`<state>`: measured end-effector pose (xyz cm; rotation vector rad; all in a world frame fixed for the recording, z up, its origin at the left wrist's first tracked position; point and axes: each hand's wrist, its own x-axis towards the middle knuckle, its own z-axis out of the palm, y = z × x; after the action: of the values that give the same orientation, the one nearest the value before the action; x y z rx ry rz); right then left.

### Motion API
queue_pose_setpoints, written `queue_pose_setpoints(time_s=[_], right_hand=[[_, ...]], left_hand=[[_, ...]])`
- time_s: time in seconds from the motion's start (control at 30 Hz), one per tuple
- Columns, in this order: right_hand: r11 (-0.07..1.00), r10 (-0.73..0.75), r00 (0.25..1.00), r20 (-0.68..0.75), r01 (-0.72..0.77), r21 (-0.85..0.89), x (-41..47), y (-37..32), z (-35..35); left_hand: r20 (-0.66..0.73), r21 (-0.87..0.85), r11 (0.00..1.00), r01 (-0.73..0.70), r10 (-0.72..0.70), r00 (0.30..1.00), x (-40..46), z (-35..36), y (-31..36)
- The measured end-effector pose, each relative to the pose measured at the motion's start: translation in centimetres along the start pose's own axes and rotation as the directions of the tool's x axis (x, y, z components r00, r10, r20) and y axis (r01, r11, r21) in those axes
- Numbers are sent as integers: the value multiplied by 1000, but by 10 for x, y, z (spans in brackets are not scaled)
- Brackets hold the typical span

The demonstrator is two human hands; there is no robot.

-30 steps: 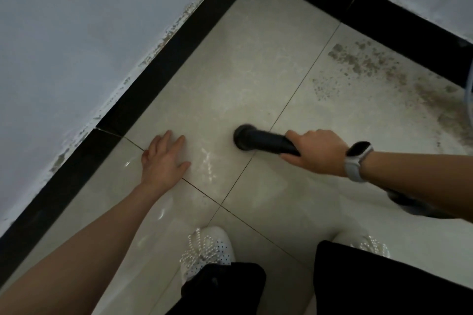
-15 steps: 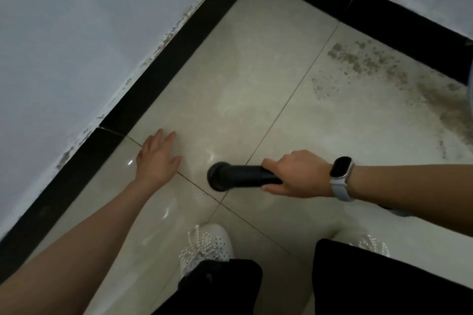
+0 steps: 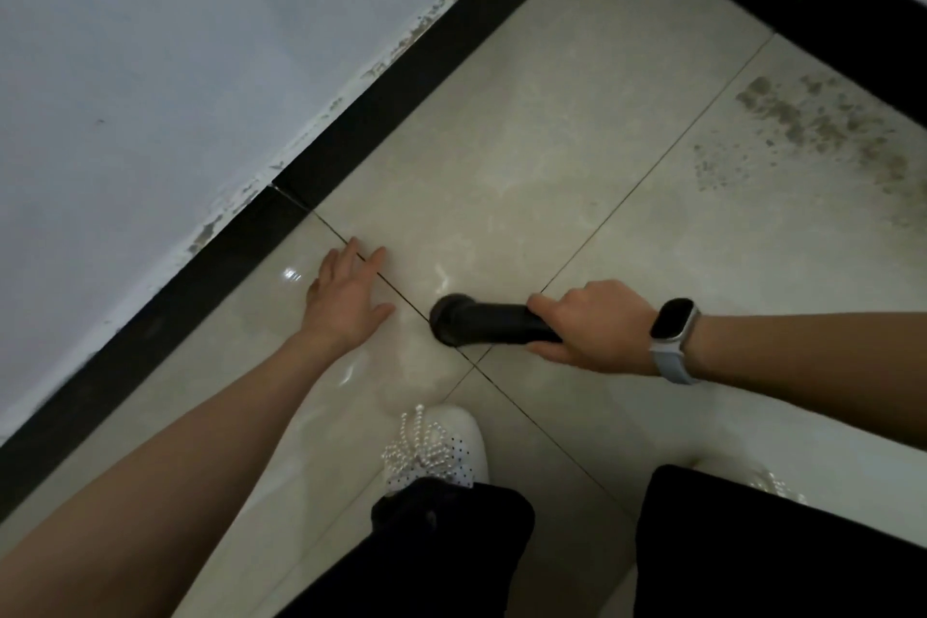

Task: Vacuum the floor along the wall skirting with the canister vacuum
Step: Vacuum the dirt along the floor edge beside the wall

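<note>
Right hand (image 3: 599,334) wraps the nozzle (image 3: 481,326): rigid tube, probably light; grip mid-shaft. Left hand (image 3: 346,299) spread flat on floor (image 3: 577,156), near skirting (image 3: 401,80).

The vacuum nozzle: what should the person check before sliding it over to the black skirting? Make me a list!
1. Right hand grips the vacuum nozzle: ok.
2. Nozzle mouth down on the floor tiles: cannot tell.
3. Nozzle at the black skirting: not ok, it is apart from it.
4. Left hand out of the path: not ok, it lies flat between nozzle and skirting.
5. White shoe clear of the nozzle: ok.
6. Dirt patch cleaned: not ok.
</note>
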<state>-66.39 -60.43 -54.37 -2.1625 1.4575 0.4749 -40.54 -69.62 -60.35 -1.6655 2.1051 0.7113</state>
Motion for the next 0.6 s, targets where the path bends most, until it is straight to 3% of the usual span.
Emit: queue_pose_setpoints(time_s=[0.13, 0.4, 0.6], right_hand=[[988, 153, 986, -59, -153, 2, 8, 18, -9], [998, -49, 999, 21, 48, 39, 10, -21, -1], [967, 256, 955, -150, -252, 47, 40, 24, -23]], left_hand=[[4, 17, 1000, -20, 20, 1000, 3, 3, -1], [3, -20, 1000, -12, 12, 1000, 9, 5, -1], [1, 7, 1000, -29, 29, 1000, 9, 8, -5]])
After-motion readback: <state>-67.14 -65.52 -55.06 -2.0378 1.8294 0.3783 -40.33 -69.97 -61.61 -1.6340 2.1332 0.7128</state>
